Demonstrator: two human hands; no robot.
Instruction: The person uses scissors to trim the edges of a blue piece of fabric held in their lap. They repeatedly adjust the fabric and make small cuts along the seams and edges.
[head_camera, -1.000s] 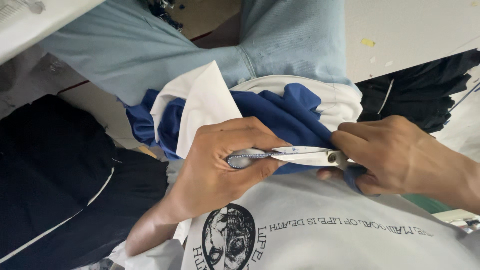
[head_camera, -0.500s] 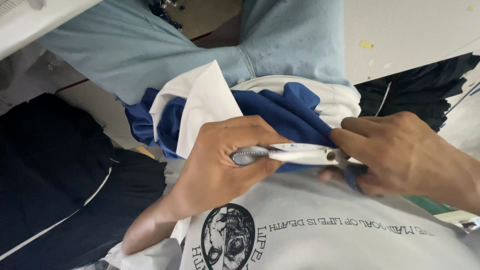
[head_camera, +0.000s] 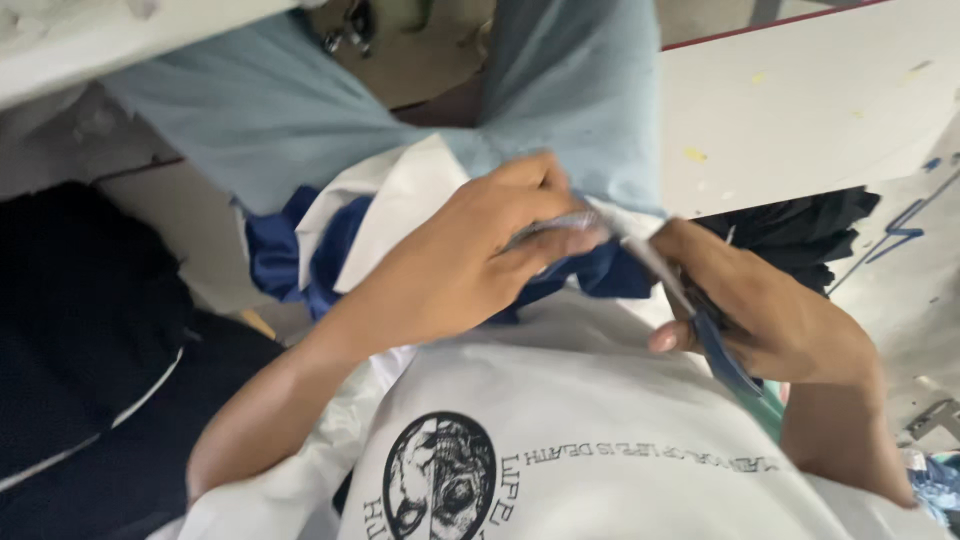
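The blue and white garment (head_camera: 420, 225) lies bunched in the person's lap, just below the pale blue fabric (head_camera: 560, 90) that hangs down from the table edge. The left hand (head_camera: 470, 265) rests on top of the bundle, fingers curled closed around a fold of the cloth near its right end; a pale, blurred strip of fabric shows at the fingertips. The right hand (head_camera: 770, 310) sits just beside it, closed around a small pair of scissors (head_camera: 690, 305) with blue handles, the light blade pointing up and left toward the left hand's fingertips. Motion blur hides whether the blade touches the cloth. Both forearms cross above the person's own white printed shirt (head_camera: 600, 450), which fills the lower frame. To the left, a dark navy garment with a thin white stripe (head_camera: 100, 370) is heaped beside the lap. To the right, the white table top (head_camera: 800, 100) carries a few small yellow marks, and another dark garment (head_camera: 800, 235) hangs below its edge.
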